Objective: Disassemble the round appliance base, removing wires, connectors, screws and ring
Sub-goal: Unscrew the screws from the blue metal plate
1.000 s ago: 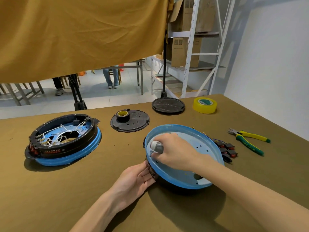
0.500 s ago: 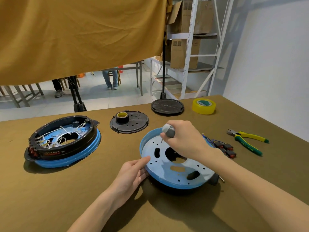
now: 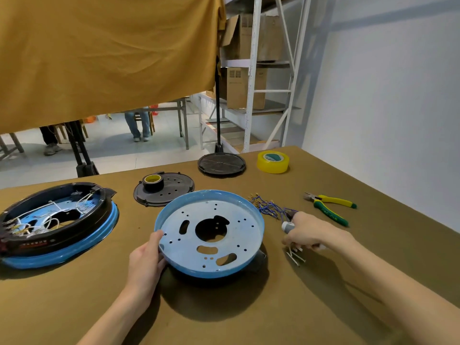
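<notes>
While the left hand [image 3: 145, 260] curled thumb and fingers around the round blue metal appliance base's [image 3: 210, 234] rim, apparently steadying it, the right hand [image 3: 307, 232] gripped a grey-handled screwdriver [image 3: 286, 226] beside loose silver screws [image 3: 295, 255].

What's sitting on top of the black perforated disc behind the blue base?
A roll of tape with a yellow core sits on the black perforated disc, near its left edge. Whatever lies under the roll is covered.

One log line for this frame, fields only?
left hand: grips blue base rim | right hand: holds screwdriver, beside screws | wires: on table, behind right hand
</notes>
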A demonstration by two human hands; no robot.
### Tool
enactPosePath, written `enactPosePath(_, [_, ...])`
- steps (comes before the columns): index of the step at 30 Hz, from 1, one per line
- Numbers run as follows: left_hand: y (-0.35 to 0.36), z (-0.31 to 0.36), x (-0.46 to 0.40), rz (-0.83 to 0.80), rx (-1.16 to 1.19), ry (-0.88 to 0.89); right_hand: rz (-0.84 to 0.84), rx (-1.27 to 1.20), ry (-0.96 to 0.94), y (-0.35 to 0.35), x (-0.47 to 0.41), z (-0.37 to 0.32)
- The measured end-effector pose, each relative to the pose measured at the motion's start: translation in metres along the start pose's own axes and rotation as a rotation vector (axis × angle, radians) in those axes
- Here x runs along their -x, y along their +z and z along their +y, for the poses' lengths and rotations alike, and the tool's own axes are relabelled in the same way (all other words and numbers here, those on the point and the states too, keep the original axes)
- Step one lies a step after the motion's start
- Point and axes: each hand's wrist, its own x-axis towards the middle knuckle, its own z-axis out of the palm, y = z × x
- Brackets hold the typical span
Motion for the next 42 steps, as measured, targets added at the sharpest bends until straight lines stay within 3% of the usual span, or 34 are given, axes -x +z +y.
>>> enactPosePath(7, [-0.003, -0.003, -0.001, -0.003, -0.018, 0.003, 0.005, 0.079, 0.015, 0.011, 0.001, 0.001])
enactPosePath(15, [-0.002, -0.005, 0.0, 0.01, -0.086, 0.04, 0.049, -0.166, -0.003, 0.008, 0.0, 0.012])
enactPosePath(22, [-0.003, -0.004, 0.008, -0.061, -0.342, 0.164, 0.242, -0.405, -0.212, 0.013, 0.004, -0.018])
enactPosePath(26, [-0.011, 0.004, 0.01, -0.103, -0.624, 0.175, 0.329, -0.082, -0.191, 0.014, 0.005, -0.049])
enactPosePath(29, [-0.021, 0.019, 0.007, -0.119, -0.686, 0.106, 0.326, 0.086, -0.209, 0.017, -0.002, -0.053])
enactPosePath(33, [-0.018, 0.031, -0.007, -0.117, -0.763, 0.174, 0.272, 0.026, -0.345, 0.005, -0.011, -0.046])
enactPosePath(39, [0.011, 0.045, -0.034, -0.299, -0.586, 0.024, 0.166, -0.023, -0.522, -0.008, -0.022, -0.056])
enactPosePath(42, [0.013, 0.044, -0.03, -0.329, -0.676, -0.019, 0.256, 0.067, -0.506, 0.0, -0.026, -0.058])
